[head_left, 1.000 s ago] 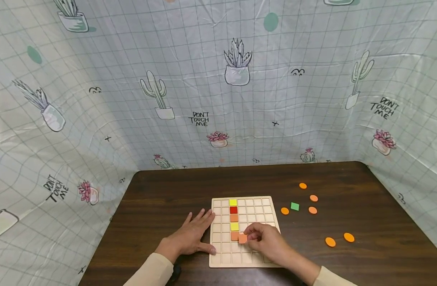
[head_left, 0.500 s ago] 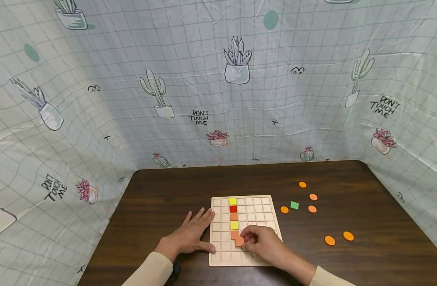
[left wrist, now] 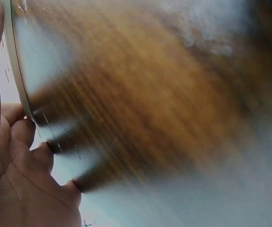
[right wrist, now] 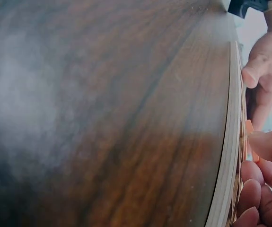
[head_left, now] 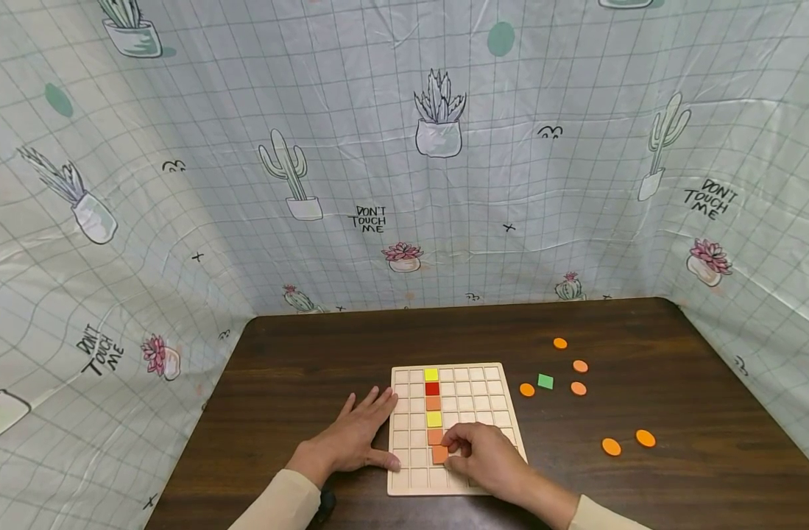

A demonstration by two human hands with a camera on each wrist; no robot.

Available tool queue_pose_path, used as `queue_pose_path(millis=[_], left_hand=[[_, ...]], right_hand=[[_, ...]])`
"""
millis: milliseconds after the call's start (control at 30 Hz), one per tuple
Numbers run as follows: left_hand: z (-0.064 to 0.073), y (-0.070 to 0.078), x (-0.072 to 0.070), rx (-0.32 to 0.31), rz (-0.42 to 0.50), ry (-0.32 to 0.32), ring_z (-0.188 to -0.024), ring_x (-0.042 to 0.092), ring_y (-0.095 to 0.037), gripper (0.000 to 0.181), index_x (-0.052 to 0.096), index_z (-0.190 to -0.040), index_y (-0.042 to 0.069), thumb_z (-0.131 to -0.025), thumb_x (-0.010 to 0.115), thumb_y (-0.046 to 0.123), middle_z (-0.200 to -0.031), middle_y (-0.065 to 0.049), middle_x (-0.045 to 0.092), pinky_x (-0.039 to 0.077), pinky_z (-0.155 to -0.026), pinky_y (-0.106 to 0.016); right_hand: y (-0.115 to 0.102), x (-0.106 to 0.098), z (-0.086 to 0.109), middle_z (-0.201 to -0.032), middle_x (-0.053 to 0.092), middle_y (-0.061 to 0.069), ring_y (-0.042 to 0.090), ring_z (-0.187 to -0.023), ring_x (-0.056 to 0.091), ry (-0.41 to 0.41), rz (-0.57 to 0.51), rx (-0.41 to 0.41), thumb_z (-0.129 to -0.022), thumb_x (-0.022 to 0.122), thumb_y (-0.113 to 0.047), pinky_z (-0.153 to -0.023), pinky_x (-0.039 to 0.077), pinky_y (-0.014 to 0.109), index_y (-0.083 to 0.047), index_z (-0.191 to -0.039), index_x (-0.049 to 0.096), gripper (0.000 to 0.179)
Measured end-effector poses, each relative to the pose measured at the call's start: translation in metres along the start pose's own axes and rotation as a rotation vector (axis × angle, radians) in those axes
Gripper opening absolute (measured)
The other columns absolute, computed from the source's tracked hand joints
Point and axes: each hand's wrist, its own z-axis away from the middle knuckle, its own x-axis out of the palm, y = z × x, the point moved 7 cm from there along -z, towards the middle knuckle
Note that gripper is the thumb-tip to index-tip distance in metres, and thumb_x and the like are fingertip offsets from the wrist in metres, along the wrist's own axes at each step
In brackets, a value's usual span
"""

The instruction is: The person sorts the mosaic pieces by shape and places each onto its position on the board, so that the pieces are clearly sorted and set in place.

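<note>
A pale wooden grid board point(head_left: 477, 383) lies on the dark table. Down its third column runs a line of square tiles: a yellow tile point(head_left: 431, 375), a red tile point(head_left: 432, 389), an orange tile point(head_left: 433, 403), a second yellow tile point(head_left: 433, 419) and another orange tile point(head_left: 435, 436). Just below these, my right hand point(head_left: 486, 456) pinches one more orange square tile point(head_left: 439, 455) between thumb and fingers, close over the board; the right wrist view shows its orange edge point(right wrist: 249, 126). My left hand point(head_left: 351, 434) rests with spread fingers at the board's left edge, thumb on its rim.
Right of the board lie a green square tile point(head_left: 545, 381) and several orange discs, among them one disc point(head_left: 526, 390) near the board and another disc point(head_left: 645, 439) farther right. A patterned curtain point(head_left: 444, 191) surrounds the table point(head_left: 298, 353) at the back and sides.
My right hand has moved slightly left and toward the near side, bringing the orange tile from the fourth column to below the tile line. The left hand has stayed in place.
</note>
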Motion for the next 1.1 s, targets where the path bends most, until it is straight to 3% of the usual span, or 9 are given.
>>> queue_pose_path(millis=[533,1100], left_hand=[[0.0014,0.0022,-0.0017,-0.012,0.008,-0.006,-0.165,0.011,-0.033,0.113,0.024,-0.17,0.011,-0.085,0.078,0.061,-0.178,-0.007,0.017,0.003,-0.131,-0.064],[0.0014,0.0014,-0.0019,-0.004,0.013,-0.009,-0.165,0.01,-0.033,0.112,0.023,-0.17,0.011,-0.086,0.078,0.061,-0.178,-0.007,0.016,0.002,-0.131,-0.065]], right_hand=[[0.0009,0.0026,0.0008,-0.082,0.061,-0.012,-0.002,-0.071,0.049,0.029,0.061,0.05,-0.08,0.087,-0.007,-0.065,0.044,0.021,-0.019,-0.089,0.077,0.018],[-0.002,0.001,0.0016,-0.081,0.06,-0.016,-0.005,-0.071,0.049,0.032,0.077,0.016,-0.08,0.088,-0.008,-0.064,0.044,0.021,-0.02,-0.09,0.079,0.018]])
